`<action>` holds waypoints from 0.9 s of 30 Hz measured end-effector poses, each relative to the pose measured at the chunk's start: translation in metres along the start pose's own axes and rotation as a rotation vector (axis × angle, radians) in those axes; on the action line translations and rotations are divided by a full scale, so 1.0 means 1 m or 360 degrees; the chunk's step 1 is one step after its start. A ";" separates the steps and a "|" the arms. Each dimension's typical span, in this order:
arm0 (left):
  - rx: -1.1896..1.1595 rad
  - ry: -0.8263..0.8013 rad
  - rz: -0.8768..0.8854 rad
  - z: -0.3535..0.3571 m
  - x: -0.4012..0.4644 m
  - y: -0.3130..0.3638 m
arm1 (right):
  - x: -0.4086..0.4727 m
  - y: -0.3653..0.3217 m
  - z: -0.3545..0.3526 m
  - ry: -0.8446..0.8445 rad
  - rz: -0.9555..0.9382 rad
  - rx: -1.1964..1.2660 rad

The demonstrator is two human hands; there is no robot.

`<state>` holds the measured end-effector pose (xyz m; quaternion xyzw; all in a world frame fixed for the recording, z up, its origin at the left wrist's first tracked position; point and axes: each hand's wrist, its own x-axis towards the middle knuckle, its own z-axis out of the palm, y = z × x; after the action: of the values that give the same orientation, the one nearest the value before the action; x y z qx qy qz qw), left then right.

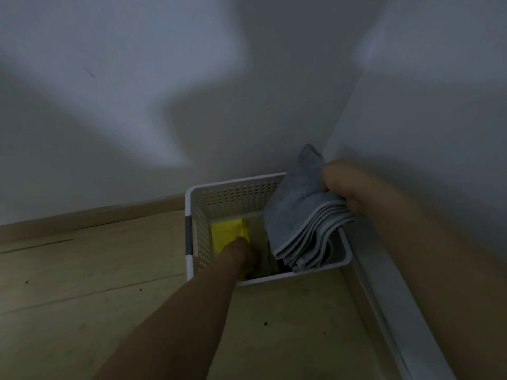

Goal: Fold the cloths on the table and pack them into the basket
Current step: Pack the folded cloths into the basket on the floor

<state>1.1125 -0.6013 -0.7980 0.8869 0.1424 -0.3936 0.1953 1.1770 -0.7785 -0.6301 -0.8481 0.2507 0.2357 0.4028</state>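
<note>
Dim corner here, pale walls meeting over a light wood floor [82,270], and a white perforated basket [233,196] sits right in that corner. Left hand [241,253] is reached down inside the basket, against a yellow cloth [227,231] lying along the basket's left wall; can't tell how the fingers sit, it's too dark and blurry. Right hand [343,185] is curled around a folded grey cloth [301,215] with white edging, held over the basket's right side, its lower end dipping inside. There's something darker at the basket's bottom, near edge, can't make it out.
</note>
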 end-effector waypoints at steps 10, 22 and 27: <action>-0.1833 -0.0582 0.0170 -0.079 -0.034 -0.011 | -0.034 -0.004 -0.001 -0.0296 0.0035 0.0507; -0.2601 -0.0644 0.0555 -0.062 -0.042 -0.016 | -0.037 0.004 0.008 -0.0559 0.0147 0.0663; -0.2106 -0.0276 0.0311 -0.068 -0.036 -0.017 | -0.024 0.022 0.023 -0.0464 0.0221 0.0262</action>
<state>1.1257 -0.5593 -0.7330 0.5544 0.2563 -0.2738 0.7430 1.1400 -0.7664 -0.6412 -0.7499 0.2661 0.3620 0.4856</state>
